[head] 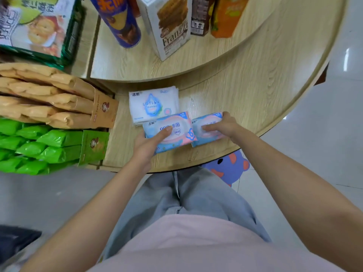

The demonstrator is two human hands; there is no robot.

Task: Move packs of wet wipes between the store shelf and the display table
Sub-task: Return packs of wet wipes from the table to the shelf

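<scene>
Head view: left hand point(147, 143) gripped one pink-blue wipes pack point(172, 134) and right hand point(224, 125) gripped a second pack point(204, 132), both at the display table point(255, 91) near edge. Packs judged light, soft and slick-filmed; best pinched across an edge, thumb on top.

Left hand: we see the left hand point(148, 143) gripping the first flat blue-and-pink plastic wipes pack point(173, 134), thumb on top.
Right hand: the right hand point(223, 125) grips the second flat blue-and-pink plastic wipes pack point(204, 132), just beside the first.
Behind them: we find a white plastic wipes pack printed LOTION point(154, 104), its near edge overlapped by the first pack.
Surface: all three are over the lower tier of a round light-wood display table point(245, 95).
Upper tier: we note a white cardboard Franzzi biscuit box point(169, 28) and a blue cylindrical snack can point(119, 22).
Left side: stacked tan snack packets point(49, 99) sit above bright green snack packets point(39, 148).
</scene>
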